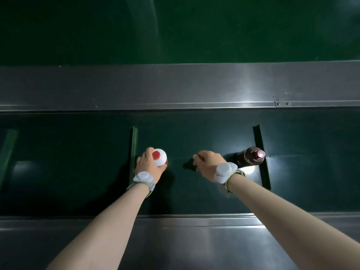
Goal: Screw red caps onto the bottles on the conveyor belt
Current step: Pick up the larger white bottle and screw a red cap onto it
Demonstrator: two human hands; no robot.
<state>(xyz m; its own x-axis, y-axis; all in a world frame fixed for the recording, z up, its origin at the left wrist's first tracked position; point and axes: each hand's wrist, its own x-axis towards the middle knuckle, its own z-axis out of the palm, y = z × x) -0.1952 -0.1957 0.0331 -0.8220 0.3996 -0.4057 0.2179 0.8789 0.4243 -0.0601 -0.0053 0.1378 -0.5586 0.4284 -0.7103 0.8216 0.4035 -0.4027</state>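
A white bottle (162,159) with a red cap (156,155) stands on the dark green conveyor belt (78,152). My left hand (148,164) wraps around its left side and holds it. My right hand (209,163) hovers over the belt to the right of that bottle, fingers curled loosely; whether anything is in it I cannot tell. Behind my right wrist stands a dark brown bottle (248,157) with a red cap (260,153), leaning against a belt cleat. Both wrists wear grey bands.
Upright cleats cross the belt: one (134,152) just left of the white bottle, one (262,156) right of the brown bottle, another (7,152) at far left. Steel rails run along the belt's far side (175,86) and near side (175,223).
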